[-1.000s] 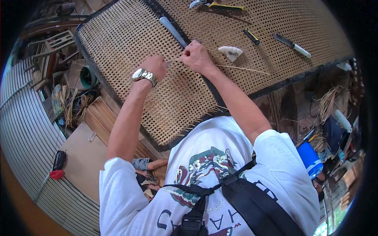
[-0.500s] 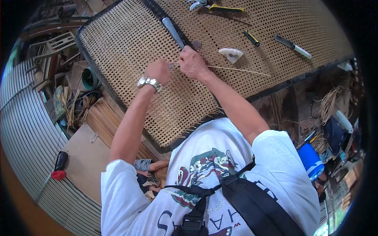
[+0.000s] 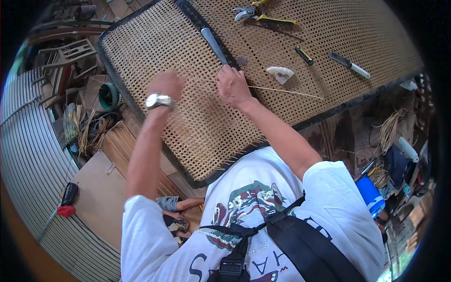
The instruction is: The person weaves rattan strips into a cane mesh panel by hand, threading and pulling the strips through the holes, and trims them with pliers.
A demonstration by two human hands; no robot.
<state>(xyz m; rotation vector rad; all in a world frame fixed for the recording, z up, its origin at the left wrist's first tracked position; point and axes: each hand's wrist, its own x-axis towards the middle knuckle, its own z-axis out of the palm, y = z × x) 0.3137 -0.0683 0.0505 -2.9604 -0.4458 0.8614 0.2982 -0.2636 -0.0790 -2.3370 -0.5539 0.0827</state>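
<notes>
A woven cane panel in a black frame (image 3: 198,177) lies before me. My left hand (image 3: 167,84), with a metal watch on the wrist, is over the left section, its fingers smeared by motion. Closed near the dark middle bar, my right hand (image 3: 232,84) holds a thin cane strip (image 3: 293,93) that sticks out to the right. Just above that hand, a grey-handled tool (image 3: 214,44) lies along the bar. A small dark square piece (image 3: 242,61) is close to the knuckles.
On the right section lie pruning shears (image 3: 268,19), a white wedge-shaped piece (image 3: 280,74), a yellow-black cutter (image 3: 304,55) and a white-handled knife (image 3: 350,65). Another person's arm (image 3: 190,203) shows below. A blue container (image 3: 371,196) and cane bundles (image 3: 390,129) are at right.
My left hand has moved left, away from my right hand. My right hand has stayed near the middle bar with the strip. The view has shifted slightly.
</notes>
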